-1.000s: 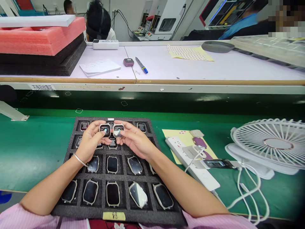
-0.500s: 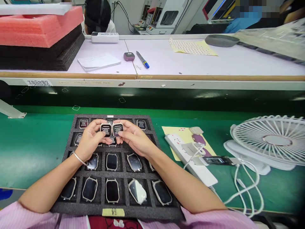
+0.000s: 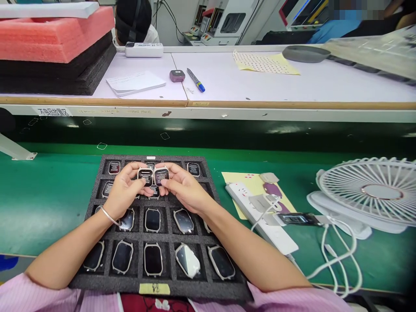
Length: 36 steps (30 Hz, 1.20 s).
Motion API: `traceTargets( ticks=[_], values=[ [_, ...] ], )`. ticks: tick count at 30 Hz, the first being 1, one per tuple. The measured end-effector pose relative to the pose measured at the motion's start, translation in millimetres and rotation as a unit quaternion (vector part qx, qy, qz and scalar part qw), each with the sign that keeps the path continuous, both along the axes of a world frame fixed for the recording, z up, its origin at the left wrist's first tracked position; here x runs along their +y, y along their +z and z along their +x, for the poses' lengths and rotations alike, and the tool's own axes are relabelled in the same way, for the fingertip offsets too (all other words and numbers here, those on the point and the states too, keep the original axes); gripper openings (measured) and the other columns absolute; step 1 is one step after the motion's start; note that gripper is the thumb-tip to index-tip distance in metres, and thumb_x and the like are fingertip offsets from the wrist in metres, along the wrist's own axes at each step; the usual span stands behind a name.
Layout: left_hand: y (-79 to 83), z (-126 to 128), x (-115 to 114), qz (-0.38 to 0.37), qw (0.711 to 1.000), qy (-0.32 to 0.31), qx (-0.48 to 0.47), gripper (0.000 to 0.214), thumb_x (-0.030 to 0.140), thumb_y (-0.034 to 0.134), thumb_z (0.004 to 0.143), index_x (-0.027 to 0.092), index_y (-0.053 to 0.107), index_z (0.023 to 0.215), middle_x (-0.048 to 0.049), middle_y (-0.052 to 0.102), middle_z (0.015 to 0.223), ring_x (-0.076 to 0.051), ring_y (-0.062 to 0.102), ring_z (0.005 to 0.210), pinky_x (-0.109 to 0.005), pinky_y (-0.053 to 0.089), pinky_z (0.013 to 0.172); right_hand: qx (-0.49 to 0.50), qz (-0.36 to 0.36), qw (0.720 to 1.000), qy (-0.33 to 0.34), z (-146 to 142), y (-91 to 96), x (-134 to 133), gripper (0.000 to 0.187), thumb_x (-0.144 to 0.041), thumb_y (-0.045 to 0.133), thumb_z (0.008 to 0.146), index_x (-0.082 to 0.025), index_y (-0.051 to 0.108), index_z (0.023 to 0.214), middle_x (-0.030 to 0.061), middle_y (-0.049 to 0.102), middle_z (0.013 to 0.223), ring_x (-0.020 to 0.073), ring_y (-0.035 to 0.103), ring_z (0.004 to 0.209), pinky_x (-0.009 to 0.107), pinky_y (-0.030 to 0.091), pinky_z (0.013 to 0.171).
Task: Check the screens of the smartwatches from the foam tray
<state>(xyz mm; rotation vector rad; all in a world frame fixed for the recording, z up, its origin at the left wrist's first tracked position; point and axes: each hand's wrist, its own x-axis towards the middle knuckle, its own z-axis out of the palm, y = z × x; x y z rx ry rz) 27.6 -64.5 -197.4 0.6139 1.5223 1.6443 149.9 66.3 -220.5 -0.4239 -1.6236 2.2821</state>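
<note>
A black foam tray [image 3: 97, 190] with square pockets lies on the green mat in front of me, holding several smartwatch bodies with pale cases. My left hand [image 3: 123, 193] pinches one watch body [image 3: 145, 176] with a lit screen showing text. Beside it, touching, my right hand [image 3: 183, 190] pinches a second watch body [image 3: 161, 175], its screen lit as well. Both are held just above the tray's second row. Watches in the back row [image 3: 114, 167] also glow; those in the front rows [image 3: 153, 259] are dark.
A white power strip [image 3: 269, 232] with cables and a yellow sheet lies right of the tray. A white desk fan [image 3: 373, 193] lies further right. The raised white shelf behind carries foam slabs [image 3: 55, 47], a notepad [image 3: 134, 82], a pen [image 3: 195, 80]. Other people sit beyond.
The two held watch screens changed from a coloured graphic to white text on black. My hands stayed in nearly the same place above the tray.
</note>
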Motion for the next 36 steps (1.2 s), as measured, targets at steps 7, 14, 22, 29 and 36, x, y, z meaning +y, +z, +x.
traceTargets(
  ticks=[7, 14, 22, 29, 36],
  values=[
    [-3.3, 0.5, 0.1, 0.003, 1.0, 0.004, 0.003, 0.035, 0.025, 0.071, 0.074, 0.018, 0.055, 0.104, -0.001, 0.067, 0.098, -0.011, 0.071, 0.055, -0.026, 0.062, 0.058, -0.007, 0.0, 1.0, -0.006, 0.0, 0.6, -1.3, 0.033, -0.018, 0.067, 0.078, -0.022, 0.06, 0.11, -0.0035, 0.063, 0.08, 0.01, 0.056, 0.058, 0.028, 0.04, 0.059],
    [-2.4, 1.5, -1.4, 0.017, 1.0, 0.0, -0.008, 0.038, 0.019, 0.069, 0.071, 0.019, 0.055, 0.107, -0.0005, 0.064, 0.101, -0.011, 0.072, 0.06, -0.026, 0.063, 0.064, -0.006, -0.001, 1.0, -0.011, 0.7, 1.4, -1.2, 0.031, -0.015, 0.067, 0.074, -0.022, 0.059, 0.103, -0.0026, 0.062, 0.086, 0.0093, 0.056, 0.06, 0.027, 0.041, 0.06],
    [-1.6, 1.3, -1.2, 0.008, 1.0, 0.004, -0.03, 0.038, 0.03, 0.073, 0.075, 0.019, 0.056, 0.107, -0.0018, 0.068, 0.096, -0.013, 0.072, 0.06, -0.03, 0.064, 0.064, -0.004, -0.016, 0.999, -0.033, -2.4, 0.4, -1.5, 0.035, -0.024, 0.075, 0.076, -0.023, 0.061, 0.107, -0.0032, 0.059, 0.081, 0.0091, 0.048, 0.059, 0.026, 0.04, 0.056],
    [1.1, 1.0, -2.8, 0.011, 0.999, 0.0, -0.052, 0.033, 0.034, 0.069, 0.078, 0.018, 0.059, 0.105, -0.0009, 0.068, 0.091, -0.017, 0.073, 0.06, -0.032, 0.063, 0.062, -0.018, -0.06, 0.997, -0.035, -2.6, 0.2, 0.1, 0.036, -0.041, 0.077, 0.077, -0.022, 0.062, 0.104, -0.0029, 0.062, 0.077, 0.0093, 0.049, 0.054, 0.027, 0.037, 0.054],
    [-1.9, 1.6, -3.1, 0.01, 0.999, -0.005, -0.047, 0.034, 0.024, 0.068, 0.073, 0.019, 0.057, 0.105, -0.0035, 0.07, 0.102, -0.015, 0.073, 0.061, -0.033, 0.064, 0.064, -0.013, -0.021, 0.999, -0.037, -2.2, -0.8, -0.4, 0.036, -0.035, 0.078, 0.076, -0.021, 0.062, 0.104, -0.005, 0.058, 0.073, 0.0087, 0.048, 0.052, 0.027, 0.036, 0.054]
  ],
)
